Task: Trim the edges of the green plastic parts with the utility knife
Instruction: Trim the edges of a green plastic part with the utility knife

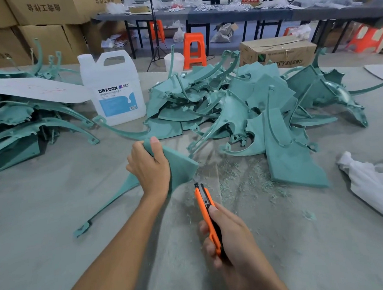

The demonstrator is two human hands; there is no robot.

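The main risk was a slip. The knife (208, 214) pointed its blade up toward the left hand (149, 168), which gripped the green part (180, 166) by its upper corner, thumb over the front. A stroke that skidded off the edge could have carried on toward that wrist or those fingers. The part was held tilted, with its thin arm trailing on the surface (54, 199), so it might also have twisted under pressure and been gouged. The right hand (229, 239) was wrapped round the orange handle, thumb on top. The part's lower edge sat just beyond the blade tip, seemingly not touching, and the pile of parts (239, 100) lay behind it.
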